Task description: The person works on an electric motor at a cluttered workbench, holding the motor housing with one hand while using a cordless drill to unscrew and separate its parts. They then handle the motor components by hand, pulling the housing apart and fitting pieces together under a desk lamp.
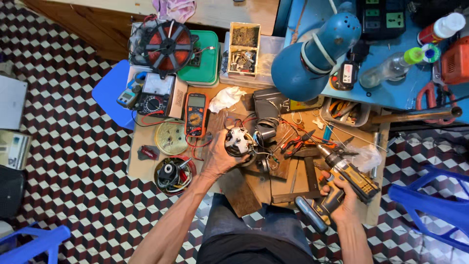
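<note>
My left hand (219, 157) grips a small round electric motor (238, 141) with white housing and loose wires, holding it down on the low wooden workbench (146, 164). My right hand (342, 198) is closed around the handle of a yellow and black cordless drill (349, 176). The drill's bit points up and left toward red-handled pliers (293, 144) lying beside the motor. The two hands are apart, the drill well to the right of the motor.
An orange multimeter (196, 113) and an analogue meter (155, 97) lie at the back left, near a red wire spool (167, 46). A blue lamp (312, 54) hangs over the bench. A round tin of parts (173, 174) sits left. Blue plastic chairs (432, 200) stand around.
</note>
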Demonstrator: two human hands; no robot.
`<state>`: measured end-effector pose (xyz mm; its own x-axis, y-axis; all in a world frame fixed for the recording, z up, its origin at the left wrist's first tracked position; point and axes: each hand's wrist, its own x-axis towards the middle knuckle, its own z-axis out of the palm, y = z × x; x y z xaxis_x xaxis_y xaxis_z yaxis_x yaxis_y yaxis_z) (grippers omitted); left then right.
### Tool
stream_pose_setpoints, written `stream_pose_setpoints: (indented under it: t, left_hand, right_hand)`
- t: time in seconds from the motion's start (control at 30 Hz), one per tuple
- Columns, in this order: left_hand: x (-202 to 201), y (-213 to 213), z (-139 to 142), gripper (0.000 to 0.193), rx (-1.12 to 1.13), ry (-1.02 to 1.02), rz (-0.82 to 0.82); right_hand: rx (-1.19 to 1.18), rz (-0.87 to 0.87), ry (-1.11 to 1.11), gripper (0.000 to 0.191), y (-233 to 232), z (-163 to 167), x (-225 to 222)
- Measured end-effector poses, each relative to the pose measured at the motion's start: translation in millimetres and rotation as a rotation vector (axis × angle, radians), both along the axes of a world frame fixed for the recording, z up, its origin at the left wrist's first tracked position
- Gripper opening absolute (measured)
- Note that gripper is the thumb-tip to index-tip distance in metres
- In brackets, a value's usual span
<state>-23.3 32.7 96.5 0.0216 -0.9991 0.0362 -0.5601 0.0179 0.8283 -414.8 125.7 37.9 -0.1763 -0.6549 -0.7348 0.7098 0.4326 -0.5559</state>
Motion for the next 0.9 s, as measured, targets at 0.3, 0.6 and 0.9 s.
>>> stream_pose_setpoints:
  t: [0.3, 0.6, 0.9]
  left_hand:
    - [11, -36, 35, 0.096, 0.408, -0.002, -0.035]
    - [21, -91, 35, 0.107, 0.624, 0.02, -0.081]
    - [16, -109, 71, 0.092, 0.474, 0.004, -0.149]
  right_hand:
    - [0.148, 0.012, -0.052, 0.038, -26, -70, 44]
    - [0.055, 0.369, 1.049, 0.033, 8, 68, 182]
    - [-0.17, 0.486, 0.697, 0.039, -41, 53, 291]
